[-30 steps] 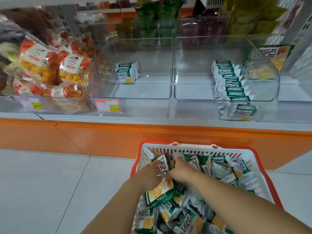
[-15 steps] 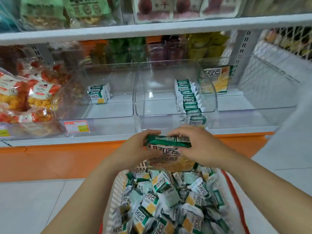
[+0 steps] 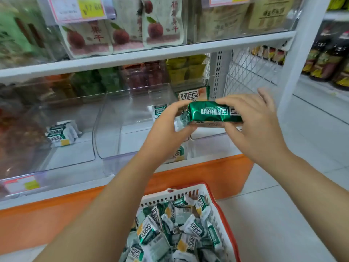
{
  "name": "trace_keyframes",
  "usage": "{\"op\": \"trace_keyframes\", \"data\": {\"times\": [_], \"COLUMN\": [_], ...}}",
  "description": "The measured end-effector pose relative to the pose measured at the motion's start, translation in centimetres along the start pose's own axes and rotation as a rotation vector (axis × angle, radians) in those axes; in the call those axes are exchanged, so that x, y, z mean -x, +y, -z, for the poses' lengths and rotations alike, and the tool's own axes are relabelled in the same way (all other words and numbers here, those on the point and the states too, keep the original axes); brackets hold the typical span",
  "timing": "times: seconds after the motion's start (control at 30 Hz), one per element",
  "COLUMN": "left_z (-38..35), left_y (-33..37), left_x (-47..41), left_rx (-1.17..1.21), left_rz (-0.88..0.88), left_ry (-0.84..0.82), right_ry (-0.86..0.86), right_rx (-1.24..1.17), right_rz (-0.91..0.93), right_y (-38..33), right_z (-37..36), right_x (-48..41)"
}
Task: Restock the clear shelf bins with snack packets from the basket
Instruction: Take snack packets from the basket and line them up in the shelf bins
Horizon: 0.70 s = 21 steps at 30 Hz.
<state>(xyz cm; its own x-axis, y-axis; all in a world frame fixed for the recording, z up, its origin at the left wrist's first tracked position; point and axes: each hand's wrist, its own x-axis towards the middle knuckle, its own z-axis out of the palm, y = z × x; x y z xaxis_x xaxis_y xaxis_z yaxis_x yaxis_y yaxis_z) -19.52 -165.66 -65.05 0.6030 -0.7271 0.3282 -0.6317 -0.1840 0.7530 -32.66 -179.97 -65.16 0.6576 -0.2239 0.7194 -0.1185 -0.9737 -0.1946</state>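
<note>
Okay, centre of frame: the left hand (image 3: 170, 127) and right hand (image 3: 253, 125) hold a green packet (image 3: 213, 113) level between them, in front of the clear bins. There may be several stacked; I cannot tell the count. The left hand pinches its crimped left end, fingers on top and thumb below. The right hand's fingers curl over the right end with the thumb underneath, and one or two fingers are lifted off. The foil edge facing the camera has white Chinese characters, upside down and only partly legible.

Bottom centre: a white basket (image 3: 188, 193) with a red rim sits on the floor, filled with loose packets (image 3: 170, 233) in green, white and yellow; several read "好吃点".

Middle left: the left bin (image 3: 37, 120) holds a few of the same packets (image 3: 62, 133) lying towards the back. The middle bin (image 3: 117, 129) is just beside it on the right. A row of packets (image 3: 160, 110) stands on edge behind the left hand, mostly hidden. An upright packet (image 3: 192, 95) above the hands reads "好吃点".

Lower left: a shelf label (image 3: 20, 184) in pink and yellow, text blurred. The shelf base (image 3: 207, 173) is orange.

Upper left: a price tag (image 3: 79, 8) with a yellow patch reading roughly "7 60". Below it are pouches (image 3: 88, 38) with red fruit pictures, one showing "果干". Top right of centre are brown pouches (image 3: 270, 14), print unreadable.

Right: a white mesh panel (image 3: 251, 67), with dark bottles (image 3: 324, 61) far upper right, labels blurred.
</note>
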Motion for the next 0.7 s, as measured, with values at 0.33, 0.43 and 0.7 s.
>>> {"op": "trace_keyframes", "data": {"times": [0.33, 0.43, 0.7], "left_z": [-2.4, -2.3, -1.7], "left_y": [-4.8, -5.8, -7.5], "left_x": [-5.9, -6.6, -7.2], "left_rx": [-0.16, -0.112, -0.012], "left_rz": [0.239, 0.226, 0.178], "left_ry": [-0.085, -0.176, -0.218], "right_ry": [-0.126, -0.23, -0.306], "right_rx": [0.037, 0.008, -0.144], "right_rz": [-0.21, -0.311, -0.381], "right_y": [6.2, 7.2, 9.6], "right_z": [-8.1, -10.9, -18.6], "right_x": [-4.0, -6.2, -9.7]}}
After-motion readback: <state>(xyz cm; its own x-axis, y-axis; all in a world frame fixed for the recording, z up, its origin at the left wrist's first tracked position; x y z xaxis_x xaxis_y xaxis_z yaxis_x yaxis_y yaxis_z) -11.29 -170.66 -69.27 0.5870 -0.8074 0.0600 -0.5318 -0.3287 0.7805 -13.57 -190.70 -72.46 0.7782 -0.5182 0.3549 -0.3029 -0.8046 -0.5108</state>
